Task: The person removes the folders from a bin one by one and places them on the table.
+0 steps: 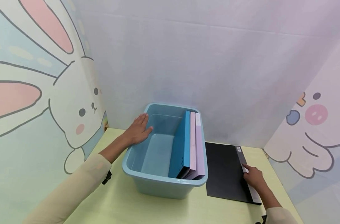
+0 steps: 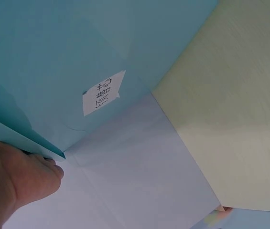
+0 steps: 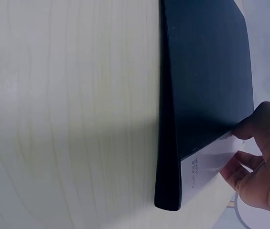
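Observation:
A light blue plastic bin (image 1: 165,190) stands on the table, with my left hand (image 1: 138,130) resting on its left rim, fingers stretched out. From the left wrist, that hand (image 2: 22,176) shows at the rim, beside the bin's outer wall (image 2: 139,38), which bears a white label. Inside the bin, along its right wall, a blue file (image 1: 179,143), a pink file (image 1: 192,140) and a lilac file (image 1: 199,149) stand upright. To the right of the bin lies a black clip file (image 1: 224,171). My right hand (image 1: 254,177) pinches its spine (image 3: 204,171) between thumb and fingers.
The pale yellow wooden table (image 1: 125,205) ends against a white back wall (image 1: 228,77). Cartoon-printed side walls, with a rabbit (image 1: 72,115) on the left, close in the space. The black file lies close to the bin's right side.

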{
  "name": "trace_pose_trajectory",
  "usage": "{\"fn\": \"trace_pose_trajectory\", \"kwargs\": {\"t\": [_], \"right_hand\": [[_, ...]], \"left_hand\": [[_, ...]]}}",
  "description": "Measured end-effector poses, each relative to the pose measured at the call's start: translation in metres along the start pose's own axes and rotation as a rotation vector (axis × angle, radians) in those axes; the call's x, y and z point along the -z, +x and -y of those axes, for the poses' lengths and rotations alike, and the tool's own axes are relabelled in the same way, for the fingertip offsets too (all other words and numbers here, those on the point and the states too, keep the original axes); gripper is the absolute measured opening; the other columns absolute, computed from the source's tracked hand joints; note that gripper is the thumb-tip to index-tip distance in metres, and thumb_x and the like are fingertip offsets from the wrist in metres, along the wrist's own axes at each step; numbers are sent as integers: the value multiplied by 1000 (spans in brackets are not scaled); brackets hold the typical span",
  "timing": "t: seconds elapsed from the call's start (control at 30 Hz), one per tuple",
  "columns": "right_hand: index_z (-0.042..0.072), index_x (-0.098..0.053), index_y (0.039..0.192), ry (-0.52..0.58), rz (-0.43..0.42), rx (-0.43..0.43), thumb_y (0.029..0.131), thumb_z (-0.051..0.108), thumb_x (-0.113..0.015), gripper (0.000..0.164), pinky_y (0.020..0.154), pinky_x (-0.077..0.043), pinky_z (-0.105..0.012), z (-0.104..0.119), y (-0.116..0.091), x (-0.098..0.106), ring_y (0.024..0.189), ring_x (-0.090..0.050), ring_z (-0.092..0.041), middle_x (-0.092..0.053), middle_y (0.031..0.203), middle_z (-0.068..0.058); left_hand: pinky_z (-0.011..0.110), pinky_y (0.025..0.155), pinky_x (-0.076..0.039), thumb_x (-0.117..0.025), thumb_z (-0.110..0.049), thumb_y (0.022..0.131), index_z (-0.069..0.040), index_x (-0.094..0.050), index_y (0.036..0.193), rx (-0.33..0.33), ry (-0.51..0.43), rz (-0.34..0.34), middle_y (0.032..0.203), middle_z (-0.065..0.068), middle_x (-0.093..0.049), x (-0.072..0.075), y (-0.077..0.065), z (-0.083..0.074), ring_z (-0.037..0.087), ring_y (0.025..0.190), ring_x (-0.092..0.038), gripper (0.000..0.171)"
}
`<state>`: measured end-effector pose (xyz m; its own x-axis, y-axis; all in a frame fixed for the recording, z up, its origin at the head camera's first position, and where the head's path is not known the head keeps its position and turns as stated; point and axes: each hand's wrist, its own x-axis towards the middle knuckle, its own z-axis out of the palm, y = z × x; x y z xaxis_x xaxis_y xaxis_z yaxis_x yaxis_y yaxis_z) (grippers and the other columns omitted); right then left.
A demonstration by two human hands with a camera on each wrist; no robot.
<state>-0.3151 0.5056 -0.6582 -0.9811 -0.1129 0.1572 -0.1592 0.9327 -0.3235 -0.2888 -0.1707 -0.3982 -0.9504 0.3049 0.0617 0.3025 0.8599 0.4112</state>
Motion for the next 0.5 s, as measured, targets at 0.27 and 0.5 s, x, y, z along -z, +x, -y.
{"fn": "trace_pose_trajectory", "kwargs": {"t": [0.27, 0.5], "right_hand": [[-3, -71, 146, -7, -13, -28, 93, 7, -59, 55, 65, -46, -47, 8, -5, 2, 72, -63, -31, -78, 110, -39], [-13, -67, 143, -33, -54, -54, 95, 2, -51, 52, 84, -51, -68, 75, -27, 30, 109, -69, -64, -72, 118, -46]], "left_hand": [[64, 144, -6, -37, -35, 121, 14, -9, 175, -9, -11, 6, 187, 33, -5, 1, -1, 0, 50, 177, -3, 78], [64, 144, -6, -37, -35, 121, 14, -8, 175, -9, -11, 3, 187, 33, -4, 0, -1, 3, 50, 177, -3, 78]]}}
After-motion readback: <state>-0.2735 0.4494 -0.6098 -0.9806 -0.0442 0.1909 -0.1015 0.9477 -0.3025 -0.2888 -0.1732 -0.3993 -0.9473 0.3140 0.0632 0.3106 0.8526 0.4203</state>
